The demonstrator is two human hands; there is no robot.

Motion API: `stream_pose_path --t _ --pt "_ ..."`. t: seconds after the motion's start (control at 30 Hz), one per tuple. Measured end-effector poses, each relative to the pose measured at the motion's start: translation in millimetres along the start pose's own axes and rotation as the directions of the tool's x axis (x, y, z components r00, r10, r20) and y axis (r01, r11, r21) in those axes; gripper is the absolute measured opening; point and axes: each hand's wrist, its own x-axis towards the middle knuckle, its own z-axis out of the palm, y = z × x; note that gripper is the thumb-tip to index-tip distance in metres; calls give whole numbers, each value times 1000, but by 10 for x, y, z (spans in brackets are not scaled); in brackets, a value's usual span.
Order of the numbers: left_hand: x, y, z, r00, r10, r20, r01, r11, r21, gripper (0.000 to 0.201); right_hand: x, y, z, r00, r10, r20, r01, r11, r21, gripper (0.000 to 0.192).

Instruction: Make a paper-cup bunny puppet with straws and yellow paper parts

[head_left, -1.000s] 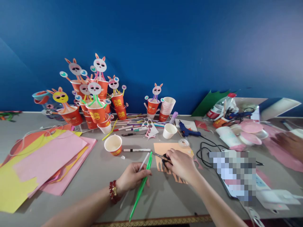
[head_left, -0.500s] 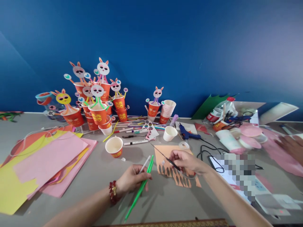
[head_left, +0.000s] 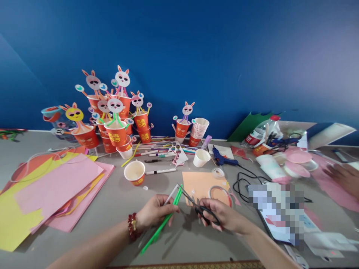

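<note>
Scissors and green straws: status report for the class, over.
Left hand: holding green straws plus a white straw. Right hand: holding scissors, pointing at the straws' upper ends, contact unclear. Orange paper lies just beyond the scissors.

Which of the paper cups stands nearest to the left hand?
The red cup with yellow markings, just left of a white marker. It stands closer to the left hand than the plain white cup, rabbit cups and stacked cups.
</note>
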Motion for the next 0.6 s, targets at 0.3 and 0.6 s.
stream_pose_path --t 0.3,0.6 --pt "10 5 -25 998 -29 58 27 999 44 43 -8 5 -60 994 76 -82 -84 991 -105 41" --pt "-6 64 12 995 -56 84 47 993 107 43 30 24 -66 997 21 -70 -29 994 -108 36"
